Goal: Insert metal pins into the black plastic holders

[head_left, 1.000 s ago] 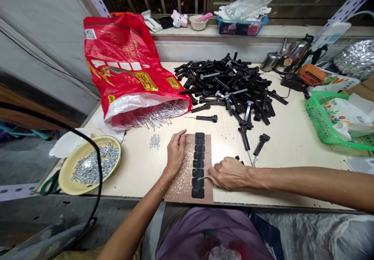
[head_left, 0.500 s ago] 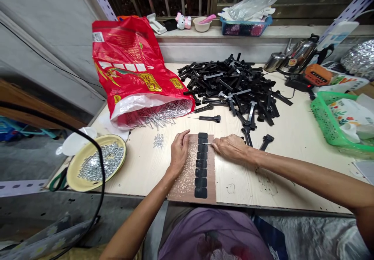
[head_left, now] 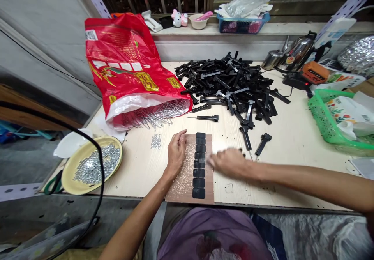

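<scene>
A brown speckled board (head_left: 181, 186) lies at the table's front edge, with a column of several black rounded-square pads (head_left: 199, 183) on it. My left hand (head_left: 176, 152) rests along the board's left edge, fingers stretched out, holding nothing. On the right side, my right hand (head_left: 229, 161) is closed around a thin metal-tipped tool (head_left: 202, 161). Motion blurs the hand and tip; the tip is over the middle pads, and whether it touches them I cannot tell. The tool's handle is mostly hidden in the fist.
Behind lies a heap of black plastic parts (head_left: 226, 82). A red bag (head_left: 125, 63) spills metal pins (head_left: 157, 114). At left are a yellow bowl (head_left: 67, 178) of small metal pieces and a little cluster of them (head_left: 156, 141). A green basket (head_left: 324, 121) stands right.
My right hand has moved down the column of pads towards me, bringing the tool's tip from the upper pads to the middle ones. My left hand keeps its place on the board.
</scene>
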`<action>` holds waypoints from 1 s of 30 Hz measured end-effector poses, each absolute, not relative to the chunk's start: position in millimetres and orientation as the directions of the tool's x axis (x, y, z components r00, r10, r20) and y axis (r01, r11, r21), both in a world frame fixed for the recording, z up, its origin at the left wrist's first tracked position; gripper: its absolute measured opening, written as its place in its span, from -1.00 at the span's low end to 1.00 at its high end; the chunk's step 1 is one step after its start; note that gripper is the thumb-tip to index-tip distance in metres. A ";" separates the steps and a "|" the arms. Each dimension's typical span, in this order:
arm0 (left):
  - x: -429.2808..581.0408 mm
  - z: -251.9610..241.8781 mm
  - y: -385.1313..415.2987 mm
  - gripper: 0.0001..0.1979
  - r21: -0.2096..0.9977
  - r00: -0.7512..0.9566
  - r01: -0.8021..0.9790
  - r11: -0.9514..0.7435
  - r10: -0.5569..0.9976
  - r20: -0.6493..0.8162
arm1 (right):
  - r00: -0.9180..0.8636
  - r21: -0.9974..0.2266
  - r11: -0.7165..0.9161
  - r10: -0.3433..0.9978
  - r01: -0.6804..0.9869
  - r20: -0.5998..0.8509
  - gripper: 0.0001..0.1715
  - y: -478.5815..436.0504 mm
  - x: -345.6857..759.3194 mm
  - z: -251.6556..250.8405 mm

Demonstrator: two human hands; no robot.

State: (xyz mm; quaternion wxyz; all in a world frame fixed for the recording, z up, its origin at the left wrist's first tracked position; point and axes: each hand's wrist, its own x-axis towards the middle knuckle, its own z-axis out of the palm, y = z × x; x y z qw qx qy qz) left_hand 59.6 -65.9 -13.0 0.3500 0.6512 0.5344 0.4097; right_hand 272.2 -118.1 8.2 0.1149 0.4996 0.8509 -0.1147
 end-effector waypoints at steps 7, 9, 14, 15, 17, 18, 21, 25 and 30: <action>60.6 -14.7 -65.0 -0.62 0.901 0.080 0.393 -0.186 0.982 0.168 | -0.349 0.022 0.361 0.914 0.932 -0.205 -0.40 -125.5 265.8 7.3; 60.5 -15.4 -64.8 -0.62 0.901 0.077 0.391 -0.190 0.982 0.174 | -0.277 0.039 0.289 0.942 0.956 -0.192 -0.44 -112.9 268.3 9.8; 60.2 -16.7 -64.9 -0.62 0.898 0.074 0.391 -0.203 0.979 0.189 | -0.306 0.016 0.307 0.950 0.952 -0.061 -0.52 -102.8 273.1 7.1; 60.2 -17.0 -64.8 -0.62 0.897 0.072 0.392 -0.203 0.979 0.190 | -0.341 0.019 0.341 0.940 0.940 -0.028 -0.54 -103.8 274.7 4.3; 60.2 -17.5 -64.6 -0.62 0.897 0.070 0.393 -0.202 0.979 0.190 | -0.412 0.034 0.411 0.911 0.911 0.028 -0.61 -106.2 278.6 -2.4; 60.2 -17.7 -64.5 -0.62 0.897 0.071 0.393 -0.202 0.979 0.189 | -0.440 0.037 0.439 0.896 0.898 0.053 -0.65 -106.9 280.6 -6.0; 60.1 -17.7 -63.9 -0.62 0.898 0.077 0.390 -0.205 0.979 0.189 | -0.456 0.020 0.457 0.883 0.889 0.112 -0.67 -104.4 284.4 -13.8; 59.5 -16.4 -63.9 -0.62 0.891 0.074 0.406 -0.204 0.979 0.190 | -0.364 0.046 0.362 0.930 0.931 0.051 -0.56 -92.1 284.3 -13.6; 59.0 -17.1 -63.8 -0.61 0.883 0.080 0.422 -0.206 0.979 0.190 | -0.247 0.099 0.254 0.966 0.962 -0.079 -0.56 -80.7 288.3 -4.7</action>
